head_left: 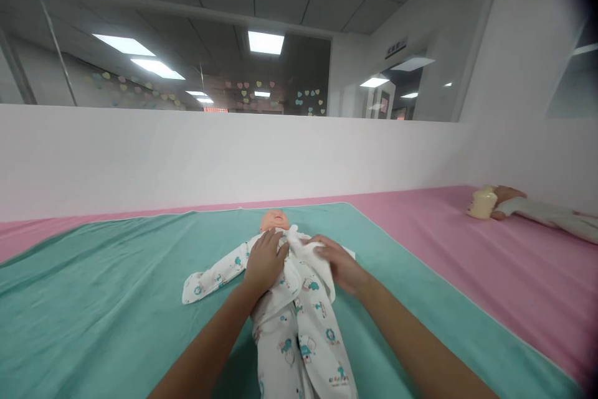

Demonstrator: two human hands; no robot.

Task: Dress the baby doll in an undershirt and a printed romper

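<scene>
A baby doll (275,220) lies on its back, head away from me, in a white baby shirt (275,299) and matching trousers (301,361) with teal and pink prints. One long sleeve (217,277) stretches out to the left. My left hand (267,262) rests on the doll's chest, fingers extended over the cloth. On the other side, my right hand (339,262) has its fingers closed on the shirt's front flap, lifting it so its plain white inside shows. The flap is slightly blurred, and the doll's other arm is mostly hidden behind my right hand.
Under the doll is a green cloth (116,299), spread over a pink sheet (420,218). At the far right stand a cream bottle (482,203) and a second doll (546,211), lying in pale clothes. A white low wall (224,156) with glass above runs behind.
</scene>
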